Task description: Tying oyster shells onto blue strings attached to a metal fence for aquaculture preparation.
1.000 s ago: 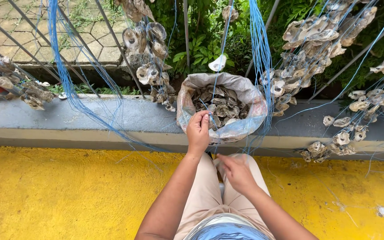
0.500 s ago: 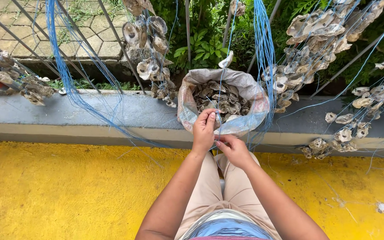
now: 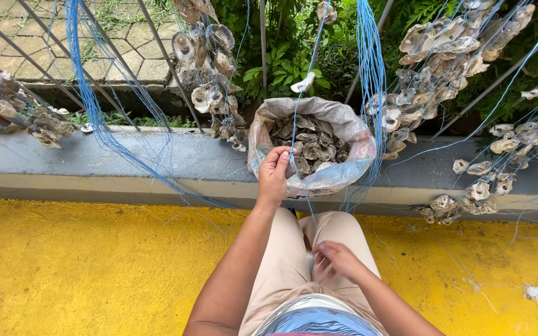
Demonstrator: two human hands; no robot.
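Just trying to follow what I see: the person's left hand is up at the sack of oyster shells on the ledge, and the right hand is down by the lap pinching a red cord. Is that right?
Not quite: the cord is blue, not red. The head view shows the left hand up at the rim of the sack of oyster shells on the grey ledge, and the right hand down by the lap, pinching the thin blue cord.

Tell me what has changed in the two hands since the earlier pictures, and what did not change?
The right hand drew back from the sack toward the lap, pinching the blue line. The left hand moved up to the sack rim, over the shells. The sack, hanging shell strings and ledge stayed put.
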